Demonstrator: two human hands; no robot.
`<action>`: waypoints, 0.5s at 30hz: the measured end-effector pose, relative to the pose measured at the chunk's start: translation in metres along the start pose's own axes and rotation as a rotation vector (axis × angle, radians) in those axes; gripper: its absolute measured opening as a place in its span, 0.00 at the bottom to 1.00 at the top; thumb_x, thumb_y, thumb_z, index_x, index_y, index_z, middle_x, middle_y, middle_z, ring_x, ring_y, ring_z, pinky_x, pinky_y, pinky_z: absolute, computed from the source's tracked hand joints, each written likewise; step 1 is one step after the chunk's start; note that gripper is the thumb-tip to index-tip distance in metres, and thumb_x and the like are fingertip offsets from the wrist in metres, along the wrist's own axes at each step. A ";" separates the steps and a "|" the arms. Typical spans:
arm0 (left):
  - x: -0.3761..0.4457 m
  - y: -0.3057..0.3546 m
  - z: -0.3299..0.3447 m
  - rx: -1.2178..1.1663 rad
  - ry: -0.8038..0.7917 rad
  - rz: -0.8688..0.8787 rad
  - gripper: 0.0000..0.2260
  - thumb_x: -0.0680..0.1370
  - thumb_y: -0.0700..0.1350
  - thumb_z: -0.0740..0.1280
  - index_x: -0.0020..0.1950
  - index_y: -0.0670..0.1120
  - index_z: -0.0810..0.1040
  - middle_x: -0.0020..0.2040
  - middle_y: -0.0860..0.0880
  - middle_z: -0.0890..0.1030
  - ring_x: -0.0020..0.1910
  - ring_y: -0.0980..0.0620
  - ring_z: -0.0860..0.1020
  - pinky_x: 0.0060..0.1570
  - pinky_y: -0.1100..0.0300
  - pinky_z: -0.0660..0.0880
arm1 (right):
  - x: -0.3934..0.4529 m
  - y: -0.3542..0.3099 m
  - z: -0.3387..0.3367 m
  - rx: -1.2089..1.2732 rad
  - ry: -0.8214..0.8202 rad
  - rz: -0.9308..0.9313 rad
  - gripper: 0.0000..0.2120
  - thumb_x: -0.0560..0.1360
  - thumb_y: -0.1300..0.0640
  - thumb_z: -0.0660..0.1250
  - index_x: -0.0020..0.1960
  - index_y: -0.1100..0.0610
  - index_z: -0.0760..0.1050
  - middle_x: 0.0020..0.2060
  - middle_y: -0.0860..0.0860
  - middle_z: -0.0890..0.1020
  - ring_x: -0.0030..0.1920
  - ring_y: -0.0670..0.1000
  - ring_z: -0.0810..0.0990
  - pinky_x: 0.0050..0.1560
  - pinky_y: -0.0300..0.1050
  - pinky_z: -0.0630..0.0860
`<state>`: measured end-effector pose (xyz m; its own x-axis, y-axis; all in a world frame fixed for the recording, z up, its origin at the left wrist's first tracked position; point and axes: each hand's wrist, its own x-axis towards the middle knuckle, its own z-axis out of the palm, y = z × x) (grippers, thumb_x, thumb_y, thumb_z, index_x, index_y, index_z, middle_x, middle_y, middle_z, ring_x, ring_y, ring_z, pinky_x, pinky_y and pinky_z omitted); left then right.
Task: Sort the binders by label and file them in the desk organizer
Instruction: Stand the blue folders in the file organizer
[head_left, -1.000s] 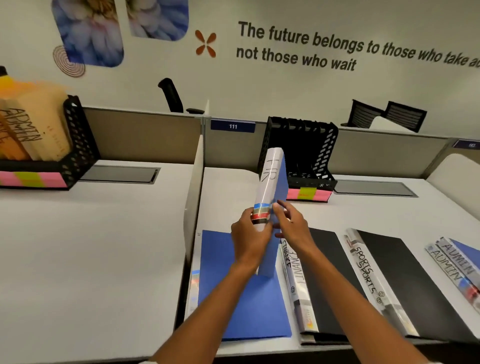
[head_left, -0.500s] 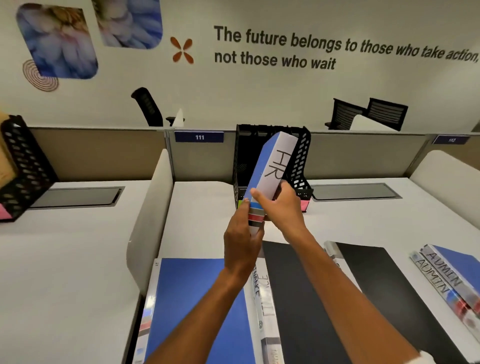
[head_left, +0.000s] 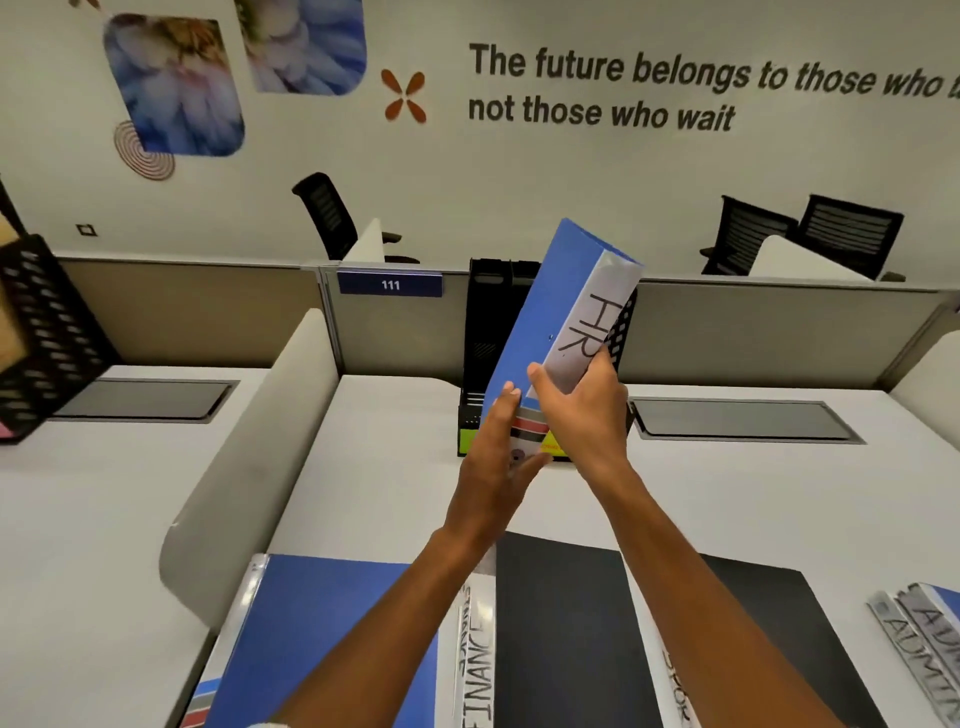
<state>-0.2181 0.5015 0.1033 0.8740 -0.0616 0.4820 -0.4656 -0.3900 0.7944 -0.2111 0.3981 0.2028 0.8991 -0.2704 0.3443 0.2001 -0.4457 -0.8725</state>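
Observation:
A blue binder (head_left: 558, 306) with a white spine marked HR is held tilted to the right, right in front of the black mesh desk organizer (head_left: 488, 332) at the back of the desk. My right hand (head_left: 582, 410) grips its spine near the lower end. My left hand (head_left: 498, 452) holds the binder's lower left edge, fingers on the blue cover. On the desk near me lie a blue binder (head_left: 311, 639), a black binder marked FINANCE (head_left: 561, 623), another black binder (head_left: 769, 639) and binders marked ADMIN (head_left: 924, 639) at the right.
A white divider panel (head_left: 249, 457) separates this desk from the left one, where a second black organizer (head_left: 47, 338) stands. Grey cable hatches (head_left: 737, 421) are set into the desks. Low partitions with a plate 111 (head_left: 389, 285) close the back; office chairs stand beyond.
Both hands have carried the HR binder forward and up, from above the lying binders to the organizer's front. It now leans further right, and the camera has moved closer.

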 end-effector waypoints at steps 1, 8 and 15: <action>0.003 -0.005 0.000 -0.005 -0.003 -0.021 0.36 0.76 0.51 0.69 0.77 0.59 0.52 0.77 0.53 0.62 0.73 0.54 0.65 0.66 0.62 0.71 | 0.006 0.001 0.000 0.013 0.002 -0.013 0.25 0.74 0.51 0.72 0.65 0.58 0.68 0.52 0.47 0.76 0.49 0.44 0.76 0.36 0.21 0.70; 0.000 -0.056 -0.021 0.175 -0.029 -0.159 0.34 0.75 0.59 0.66 0.75 0.61 0.50 0.75 0.64 0.54 0.71 0.71 0.54 0.61 0.82 0.56 | 0.049 0.003 0.016 0.078 -0.020 -0.061 0.25 0.74 0.51 0.72 0.66 0.55 0.67 0.56 0.47 0.77 0.52 0.47 0.79 0.50 0.40 0.80; 0.008 -0.108 -0.028 0.377 -0.180 -0.357 0.29 0.80 0.53 0.63 0.78 0.50 0.56 0.79 0.51 0.55 0.77 0.53 0.54 0.71 0.64 0.52 | 0.086 0.017 0.048 0.013 -0.016 -0.073 0.25 0.75 0.51 0.70 0.67 0.56 0.64 0.63 0.54 0.76 0.58 0.53 0.79 0.50 0.42 0.78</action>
<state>-0.1641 0.5686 0.0315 0.9939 -0.0089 0.1097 -0.0829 -0.7159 0.6932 -0.1114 0.4085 0.2012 0.8881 -0.2235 0.4016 0.2704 -0.4524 -0.8498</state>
